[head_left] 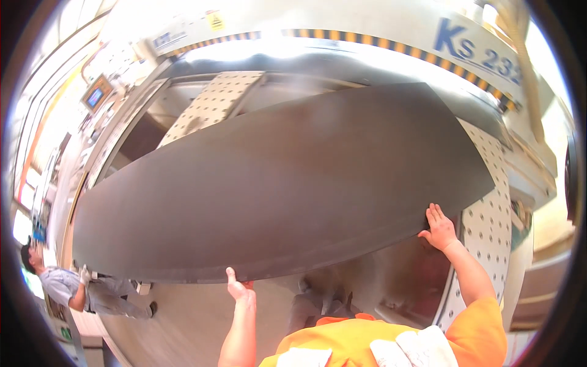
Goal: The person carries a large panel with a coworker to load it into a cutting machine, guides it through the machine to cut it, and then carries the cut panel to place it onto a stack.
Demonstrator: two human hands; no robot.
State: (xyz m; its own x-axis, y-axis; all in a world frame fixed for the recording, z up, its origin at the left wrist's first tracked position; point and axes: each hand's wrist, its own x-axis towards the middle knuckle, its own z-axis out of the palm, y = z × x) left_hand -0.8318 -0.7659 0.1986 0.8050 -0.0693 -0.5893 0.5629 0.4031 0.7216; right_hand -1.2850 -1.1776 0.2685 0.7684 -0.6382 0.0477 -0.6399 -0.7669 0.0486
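A large dark grey metal sheet (275,183) spans most of the head view, its near edge curving with the lens. My left hand (240,289) grips that near edge around the middle, thumb above and fingers mostly hidden below. Farther right, my right hand (440,229) lies on the sheet near its right corner, fingers stretched over the top and thumb spread to the side. Perforated pale support tables (486,235) show beside and under the sheet's right end. At the left end stands a co-worker (73,287), whose gloved hand (84,274) is at the sheet's edge.
Behind the sheet rises a large pale machine (367,15) with a black and yellow striped edge (379,41). Another perforated support (211,101) runs beneath at the back left. A control screen (95,96) stands at the far left. Floor (189,318) shows below the sheet.
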